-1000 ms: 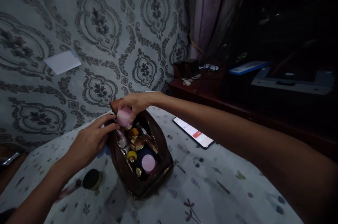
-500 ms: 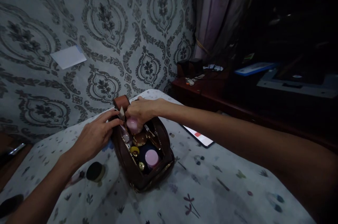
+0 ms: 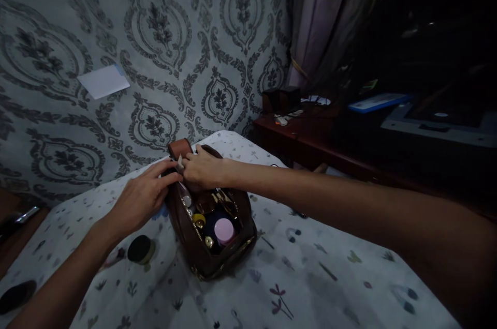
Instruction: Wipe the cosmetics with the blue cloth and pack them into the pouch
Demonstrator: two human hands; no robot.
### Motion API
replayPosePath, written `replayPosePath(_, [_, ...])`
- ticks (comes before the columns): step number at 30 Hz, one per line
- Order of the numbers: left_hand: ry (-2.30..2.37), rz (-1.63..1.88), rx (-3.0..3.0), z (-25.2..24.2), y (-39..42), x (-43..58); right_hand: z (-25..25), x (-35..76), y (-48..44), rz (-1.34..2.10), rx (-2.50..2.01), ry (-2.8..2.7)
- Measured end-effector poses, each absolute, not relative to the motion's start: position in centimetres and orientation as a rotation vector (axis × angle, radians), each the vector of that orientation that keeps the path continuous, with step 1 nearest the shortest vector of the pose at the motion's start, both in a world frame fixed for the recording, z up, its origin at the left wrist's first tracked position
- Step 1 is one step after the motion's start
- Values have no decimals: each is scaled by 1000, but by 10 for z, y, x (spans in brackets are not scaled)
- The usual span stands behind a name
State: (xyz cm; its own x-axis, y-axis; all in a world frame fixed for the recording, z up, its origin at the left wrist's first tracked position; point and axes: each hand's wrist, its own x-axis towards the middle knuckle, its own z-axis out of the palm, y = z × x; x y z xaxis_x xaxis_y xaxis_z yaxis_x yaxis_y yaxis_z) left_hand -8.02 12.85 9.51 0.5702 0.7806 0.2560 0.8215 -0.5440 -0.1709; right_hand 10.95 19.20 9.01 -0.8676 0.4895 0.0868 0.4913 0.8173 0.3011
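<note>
A brown zip bag (image 3: 186, 251) stands open on the patterned cloth. My left hand (image 3: 149, 189) grips its far left edge between thumb and fingers. Bent over the far end of the opening, my right hand (image 3: 204, 169) has its fingers curled down into the bag. What they hold is hidden. A small pale pointed piece (image 3: 180, 162) shows between my two hands. Inside the bag are a pink-lidded jar (image 3: 224, 231), a yellow round item (image 3: 199, 219), a small gold-coloured piece (image 3: 208, 242) and some shiny gold items (image 3: 223, 199). A brown strap (image 3: 179, 148) stands up at the back.
A dark-topped jar (image 3: 140, 250) sits left of the bag, and a dark oval object (image 3: 17, 297) lies near my left forearm. My right forearm covers nearly all of a phone. Behind are a patterned wall (image 3: 155, 34) and a dark red table (image 3: 287, 135) at right.
My right hand has turned and sunk lower at the bag's far end. The pink round item that showed beneath it is now out of sight. My left hand keeps its hold.
</note>
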Motion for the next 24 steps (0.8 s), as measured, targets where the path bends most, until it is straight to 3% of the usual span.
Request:
replayPosePath(11, [-1255, -278, -2506, 91, 132, -80, 98, 112, 212, 63, -916, -3112])
replayPosePath(24, [-1289, -253, -2549, 89, 141, -84, 110, 142, 212, 162, -841, -2699])
